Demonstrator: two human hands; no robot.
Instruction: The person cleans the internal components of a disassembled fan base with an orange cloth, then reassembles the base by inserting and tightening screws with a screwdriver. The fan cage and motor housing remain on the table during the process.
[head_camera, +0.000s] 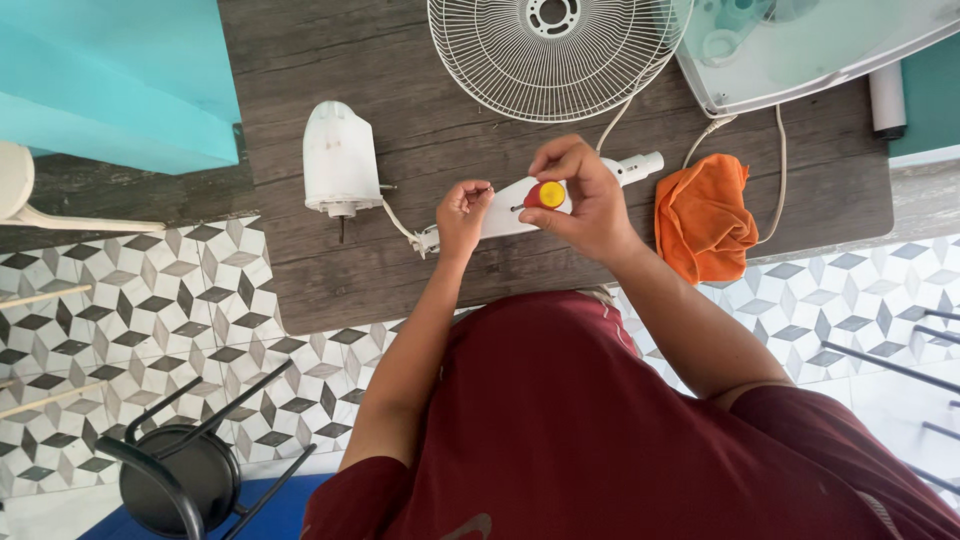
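A big dark wooden desk (330, 290) filled the top half of the frame. At the top middle lay a round white wire fan guard (500, 60). It looked light and bendy, so a grip on its thick outer ring would be best. In the upper right sat a pale see-through fan blade piece (800, 45). Left of the middle stood the white fan motor housing (340, 160). It looked heavy and hard, and probably wants a whole hand around its body. A thin white cord (400, 222) ran from it toward the hands. An orange cloth (705, 215), soft and floppy, lay crumpled at the right.

In the middle of the frame, flat on the desk, lay the long white fan control piece (505, 215). It looked like stiff, smooth plastic, light, and maybe slippery. Its long sides seemed the safest place to hold it.

The right hand (590, 205) curled over it, fingers pinching a screwdriver with a red and yellow handle (545, 195). The left hand (462, 215) was closed, fingertips pinched on something very small. I could not tell what it was.
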